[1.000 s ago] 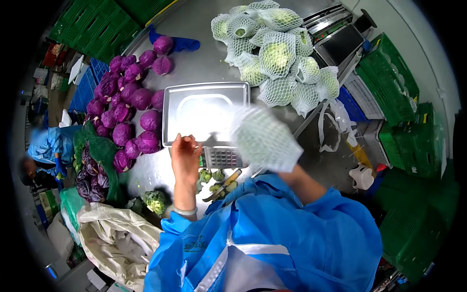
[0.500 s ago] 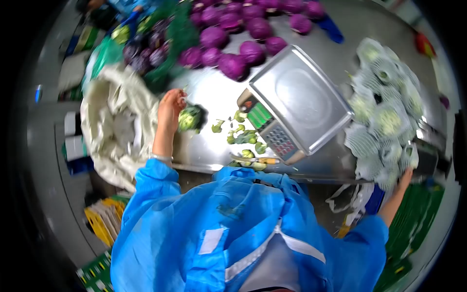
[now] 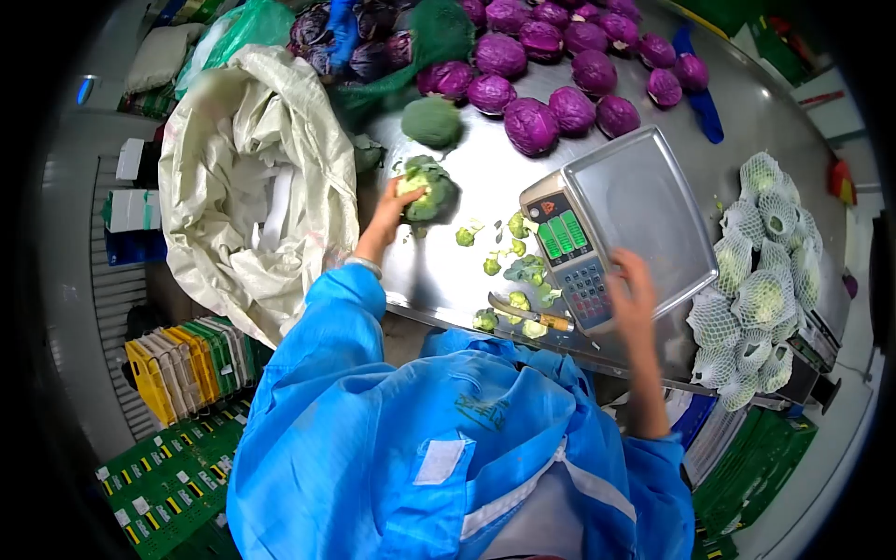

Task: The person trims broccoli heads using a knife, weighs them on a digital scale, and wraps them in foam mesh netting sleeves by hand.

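Observation:
My left hand (image 3: pixel 394 207) is closed on a broccoli head (image 3: pixel 427 191), its cut stem side facing up, just above the metal table. A second broccoli (image 3: pixel 432 122) lies behind it, dome up. My right hand (image 3: pixel 634 297), smeared by motion, is over the near side of the weighing scale (image 3: pixel 642 219), by its keypad; I cannot make out its fingers. Between my hands lie trimmed broccoli pieces (image 3: pixel 525 270) and a curved knife (image 3: pixel 541 317) with a wooden handle. Net-wrapped broccoli heads (image 3: pixel 761 299) are heaped on the right.
Purple cabbages (image 3: pixel 530 126) cover the back of the table (image 3: pixel 485 191). Darker cabbages in a green net bag (image 3: pixel 441 42) lie back left, near a blue-gloved hand (image 3: pixel 343 33). A large open white sack (image 3: pixel 201 187) stands at left. Green crates (image 3: pixel 182 476) are below.
My right hand has come from the wrapped heap to the scale. My left hand has taken hold of a broccoli head. The view has shifted, so the table sits farther right.

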`<state>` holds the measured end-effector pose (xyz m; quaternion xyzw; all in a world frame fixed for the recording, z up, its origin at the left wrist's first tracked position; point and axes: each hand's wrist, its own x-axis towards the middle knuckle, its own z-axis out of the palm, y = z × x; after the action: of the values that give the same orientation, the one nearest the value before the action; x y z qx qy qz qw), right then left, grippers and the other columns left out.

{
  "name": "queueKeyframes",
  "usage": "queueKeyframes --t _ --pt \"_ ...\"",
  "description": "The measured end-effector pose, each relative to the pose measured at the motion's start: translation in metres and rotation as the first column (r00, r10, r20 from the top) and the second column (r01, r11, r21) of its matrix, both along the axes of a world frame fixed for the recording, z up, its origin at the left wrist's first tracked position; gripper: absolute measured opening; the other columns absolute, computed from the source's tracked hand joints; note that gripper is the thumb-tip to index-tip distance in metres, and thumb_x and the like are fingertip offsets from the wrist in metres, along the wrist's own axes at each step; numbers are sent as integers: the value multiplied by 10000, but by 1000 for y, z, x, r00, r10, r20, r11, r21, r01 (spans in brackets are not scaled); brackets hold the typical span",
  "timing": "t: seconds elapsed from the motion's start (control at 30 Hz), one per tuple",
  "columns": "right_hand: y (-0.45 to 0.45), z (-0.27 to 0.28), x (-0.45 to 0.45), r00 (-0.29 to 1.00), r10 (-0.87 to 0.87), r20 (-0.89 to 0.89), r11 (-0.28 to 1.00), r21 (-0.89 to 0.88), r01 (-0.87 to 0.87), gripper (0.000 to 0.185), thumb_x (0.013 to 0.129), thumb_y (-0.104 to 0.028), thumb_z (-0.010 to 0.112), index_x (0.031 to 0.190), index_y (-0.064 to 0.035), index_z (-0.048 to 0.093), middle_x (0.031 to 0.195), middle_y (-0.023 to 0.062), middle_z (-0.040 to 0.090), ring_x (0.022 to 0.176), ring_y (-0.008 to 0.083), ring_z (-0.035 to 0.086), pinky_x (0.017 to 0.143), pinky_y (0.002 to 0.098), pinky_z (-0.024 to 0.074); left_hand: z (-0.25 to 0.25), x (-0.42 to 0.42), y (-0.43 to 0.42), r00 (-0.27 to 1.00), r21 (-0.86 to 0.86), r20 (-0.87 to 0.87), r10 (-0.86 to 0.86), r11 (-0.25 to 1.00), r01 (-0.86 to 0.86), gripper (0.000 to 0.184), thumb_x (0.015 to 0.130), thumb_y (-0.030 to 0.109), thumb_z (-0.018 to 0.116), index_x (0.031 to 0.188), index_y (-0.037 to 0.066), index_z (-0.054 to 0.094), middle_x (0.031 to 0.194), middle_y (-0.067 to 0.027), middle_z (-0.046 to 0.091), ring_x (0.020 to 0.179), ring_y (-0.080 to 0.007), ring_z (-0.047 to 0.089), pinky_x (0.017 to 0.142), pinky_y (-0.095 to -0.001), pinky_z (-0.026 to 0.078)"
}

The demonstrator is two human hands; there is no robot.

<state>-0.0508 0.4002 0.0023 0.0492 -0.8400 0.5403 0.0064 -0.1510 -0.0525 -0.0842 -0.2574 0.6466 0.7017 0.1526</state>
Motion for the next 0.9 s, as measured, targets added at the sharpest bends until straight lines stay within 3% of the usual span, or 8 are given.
queueKeyframes --t 0.13,0.27,0.4,0.5,0.57,0.63,0.8,0.9 --pt "-130 1 -17 939 154 306 896 -444 -2 866 773 -149 738 1472 -61 234 1440 177 352 1290 294 429 1031 399 413 43 28 75 965 300 -151 -214 920 251 611 867 262 647 1394 101 384 1207 -61 582 1100 -185 573 951 -329 464" --pt "-127 26 -30 909 170 380 495 -831 255 779 759 7 605 1455 -24 256 1392 154 395 1272 265 437 1066 376 375 113 39 106 728 0 -325 -603 770 638 681 933 230 598 1494 95 234 1451 -77 368 1219 -171 462 1002 -318 402" --pt "-44 10 -44 975 -205 85 918 -328 222 860 694 -108 745 1429 -22 307 1390 154 409 1279 297 427 1076 410 353 127 5 -10 868 -379 -495 -42 909 -173 254 887 82 572 1134 45 617 1170 -56 630 956 -147 595 857 -276 468" --pt "-16 15 -64 930 -287 -229 892 291 347 873 656 -139 793 1404 -30 357 1353 192 419 1256 358 422 1055 430 353 62 -1 -188 798 -728 -603 -24 426 -537 268 839 117 641 1085 11 633 1024 -149 649 928 -276 622 830 -368 481" --pt "-2 11 -70 896 -212 -389 718 561 413 876 618 -164 825 1380 -54 408 1317 216 429 1209 417 423 1039 444 350 8 25 -294 933 -930 -272 -235 -185 -317 512 742 144 699 1201 -21 542 1150 -213 594 1095 -371 539 951 -448 422" --pt "-4 2 -68 907 -195 -373 629 662 408 879 627 -186 832 1382 -51 402 1335 210 427 1218 403 424 1039 447 350 -19 59 -345 989 -921 108 -98 -383 62 506 733 261 696 1143 -4 565 1095 -235 612 1086 -368 569 929 -476 447" --pt "-32 27 -61 899 -236 -369 431 789 437 898 625 -207 839 1398 -90 397 1341 199 424 1227 400 419 1041 459 336 -26 87 -358 938 -932 331 108 -117 342 328 802 204 596 1109 89 609 998 -198 670 951 -429 628 819 -499 505" --pt "-57 38 -55 858 -210 -468 608 625 490 760 679 -132 781 1355 -77 439 1325 199 452 1226 390 426 1041 467 335 -42 97 -354 997 -938 41 -69 -347 14 314 793 283 640 1006 53 663 980 -193 678 921 -413 639 808 -482 516"
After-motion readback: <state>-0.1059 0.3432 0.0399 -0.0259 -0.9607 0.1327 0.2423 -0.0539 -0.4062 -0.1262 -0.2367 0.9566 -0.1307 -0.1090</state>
